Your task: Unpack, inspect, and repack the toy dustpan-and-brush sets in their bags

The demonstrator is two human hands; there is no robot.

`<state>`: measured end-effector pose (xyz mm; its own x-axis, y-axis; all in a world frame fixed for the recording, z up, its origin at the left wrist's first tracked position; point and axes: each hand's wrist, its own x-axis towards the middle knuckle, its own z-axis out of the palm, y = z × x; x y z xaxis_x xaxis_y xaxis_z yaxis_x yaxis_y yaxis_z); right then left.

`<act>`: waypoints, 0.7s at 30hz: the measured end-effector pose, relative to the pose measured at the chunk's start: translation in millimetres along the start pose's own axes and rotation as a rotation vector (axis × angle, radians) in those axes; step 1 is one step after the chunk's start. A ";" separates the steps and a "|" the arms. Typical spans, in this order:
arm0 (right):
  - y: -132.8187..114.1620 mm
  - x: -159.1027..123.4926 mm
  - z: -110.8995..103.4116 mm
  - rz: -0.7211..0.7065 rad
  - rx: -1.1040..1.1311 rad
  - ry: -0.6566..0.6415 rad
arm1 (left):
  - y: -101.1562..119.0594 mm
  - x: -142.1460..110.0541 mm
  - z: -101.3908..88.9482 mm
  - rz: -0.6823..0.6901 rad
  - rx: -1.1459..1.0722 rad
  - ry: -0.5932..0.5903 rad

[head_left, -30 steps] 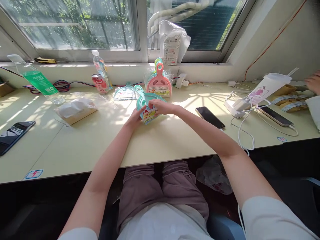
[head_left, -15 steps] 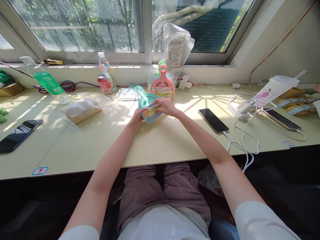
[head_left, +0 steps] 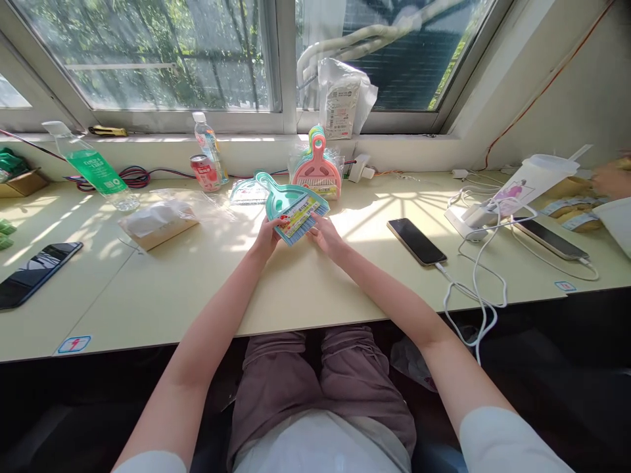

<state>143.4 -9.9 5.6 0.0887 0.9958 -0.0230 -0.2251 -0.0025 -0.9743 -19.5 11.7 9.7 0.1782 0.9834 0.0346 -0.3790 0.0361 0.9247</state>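
A small teal dustpan-and-brush set [head_left: 288, 205] with a colourful paper label is held tilted above the pale yellow desk [head_left: 315, 289]. My left hand [head_left: 267, 238] pinches its lower left corner. My right hand [head_left: 325, 238] grips its lower right edge from beneath. Just behind it, a stack of similar sets with a pink one [head_left: 316, 169] on top stands against the sill, and another wrapped teal set [head_left: 245, 191] lies flat to the left.
A tissue pack [head_left: 156, 220], red can [head_left: 202, 173] and water bottle [head_left: 208, 144] are left of centre. Phones lie at the far left [head_left: 35, 270] and right [head_left: 417, 241], with white cables [head_left: 476, 289] and a drink cup [head_left: 527, 177]. Another person's hand [head_left: 611, 177] shows at the right edge.
The teal set has been lifted and tipped up toward me. My right hand slid from its top edge down to its lower right edge; my left hand kept its hold.
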 end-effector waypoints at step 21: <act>-2.5 -8.7 -2.5 0.073 0.350 0.051 | 6.6 -9.7 4.0 -0.009 0.066 -0.131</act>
<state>145.6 -18.7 7.7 0.1067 0.9882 -0.1095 -0.5506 -0.0330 -0.8341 -20.0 1.7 17.0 0.3002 0.9512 0.0717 -0.3174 0.0288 0.9478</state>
